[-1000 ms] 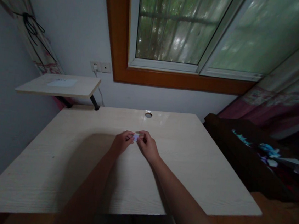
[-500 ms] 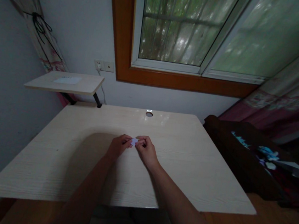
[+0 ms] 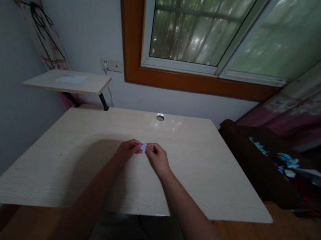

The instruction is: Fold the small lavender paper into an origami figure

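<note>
Between my two hands, over the middle of the desk (image 3: 200, 177), is a small pale lilac piece (image 3: 143, 147), flat and paper-like; its exact kind is too small to make out. My left hand (image 3: 128, 150) pinches its left side with thumb and fingers. On its right side, the fingertips of my right hand (image 3: 156, 156) are closed together at its edge. The fingers cover part of the piece. Both forearms reach in from the front edge, and a shadow falls on the wood to the left.
A small raised shelf (image 3: 95, 84) with a white paper (image 3: 70, 79) stands at the back left. A round cable hole (image 3: 160, 118) sits near the desk's back edge. To the right is a dark brown piece of furniture (image 3: 238, 139) with cloth-like items on it. A window is behind.
The view has tilted slightly down, so everything sits a little higher. Both hands stay on the lilac piece, with slightly shifted fingers; the piece looks turned a little.
</note>
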A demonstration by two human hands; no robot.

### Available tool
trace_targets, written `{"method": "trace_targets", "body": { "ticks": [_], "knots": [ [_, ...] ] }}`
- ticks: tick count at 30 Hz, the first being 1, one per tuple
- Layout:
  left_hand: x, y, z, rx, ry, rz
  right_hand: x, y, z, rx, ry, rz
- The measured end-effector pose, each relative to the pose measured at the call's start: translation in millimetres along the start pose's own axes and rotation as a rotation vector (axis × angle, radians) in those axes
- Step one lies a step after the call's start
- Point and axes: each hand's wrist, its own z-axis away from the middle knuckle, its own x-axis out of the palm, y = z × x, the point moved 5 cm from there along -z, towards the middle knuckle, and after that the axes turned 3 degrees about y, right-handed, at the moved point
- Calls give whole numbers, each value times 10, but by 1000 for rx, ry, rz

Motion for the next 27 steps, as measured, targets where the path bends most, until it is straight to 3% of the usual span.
{"method": "trace_targets", "body": {
  "ticks": [9,20,27],
  "knots": [
    [-29,-40,-7,-9,-25,110,-7,-9,1,8,-18,-88],
    [-23,57,35,18,-24,70,-22,-10,20,13,-26,-91],
    [-24,-28,11,42,-40,67,-58,37,19,31,7,-106]
  ]
}}
